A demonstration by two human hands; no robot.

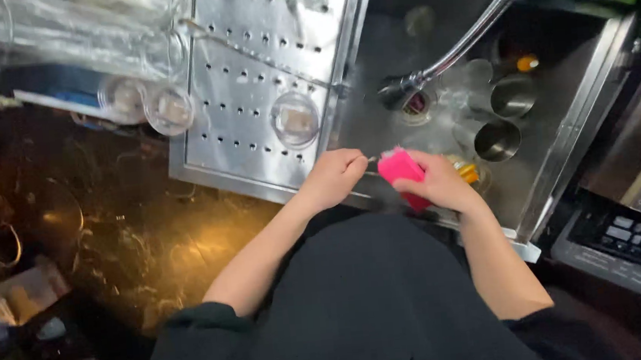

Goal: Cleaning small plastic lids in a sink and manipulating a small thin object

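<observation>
Right hand (443,182) grips pink sponge (400,167) at sink's (562,153) near edge. Left hand (333,177) pinches a thin metal utensil (370,159), tip touching sponge. Scrubbing looks underway. Two steel cups (505,118) sit unwashed in the basin, right; glasses (295,119) drain on rack (251,71), left.

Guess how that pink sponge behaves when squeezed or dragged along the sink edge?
The pink sponge probably squashes easily: the right hand wraps round it. Likely light for its size, since it is held one-handed by the fingers. Probably wet and a bit slippery, as it is held over the sink below the tap.
</observation>
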